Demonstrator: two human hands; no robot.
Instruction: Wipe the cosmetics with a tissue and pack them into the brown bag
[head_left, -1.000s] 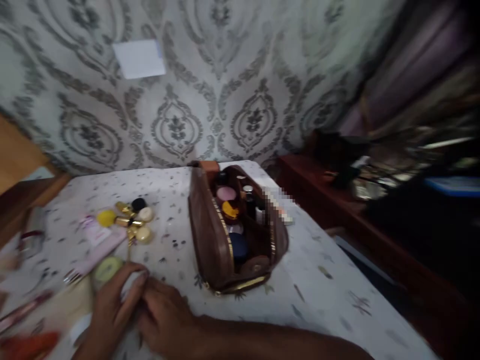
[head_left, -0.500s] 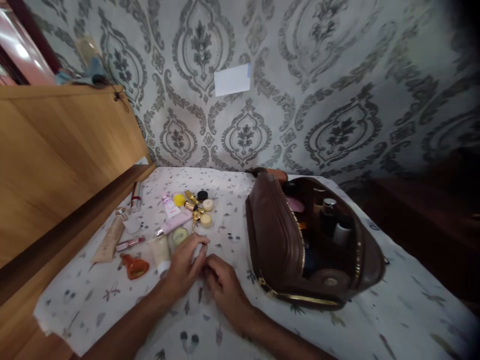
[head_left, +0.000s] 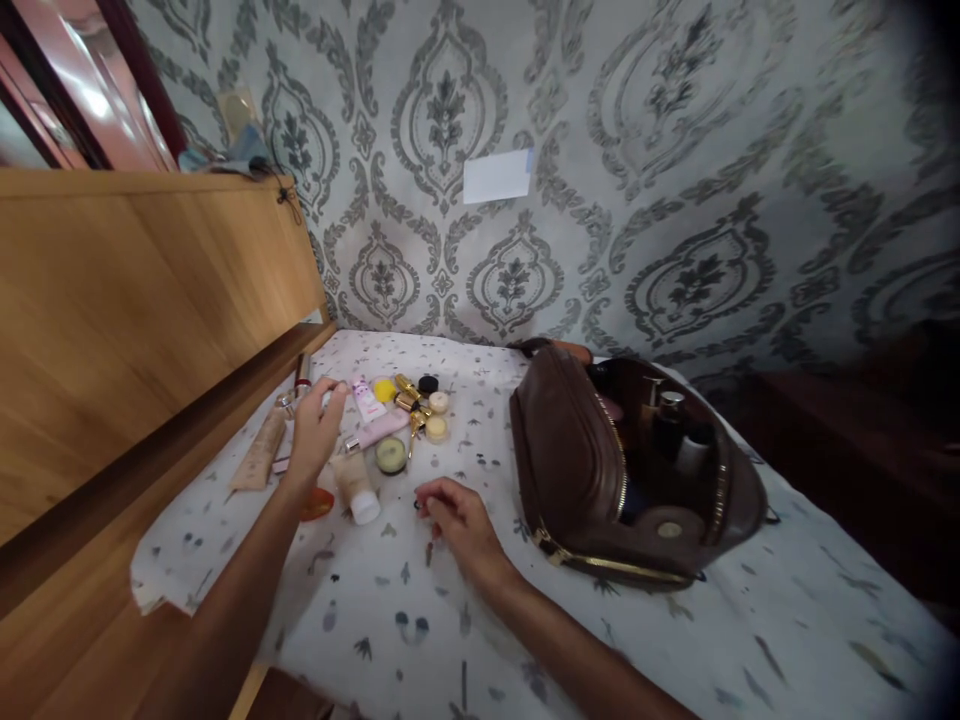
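Since the prev. frame, L hand [head_left: 315,430] has moved away from R hand [head_left: 461,520] to the left side of the cosmetics; R hand stays mid-desk [head_left: 450,620], left of an open brown bag [head_left: 562,440].

L grip is part-curled w/ a narrow gap; can't tell if it holds anything. R grip is nearly pinched, w/ a tiny dark spot at the fingertips, unclear what.

Nearest L hand: beige tube [head_left: 259,452] to its left, and cream tube [head_left: 352,480] w/ white cap, lying just right of the forearm. Both prob. light, soft, squeezable, a bit slick; best held by the stiff cap or lightly mid-body. Pink tube [head_left: 382,428] lies beyond.
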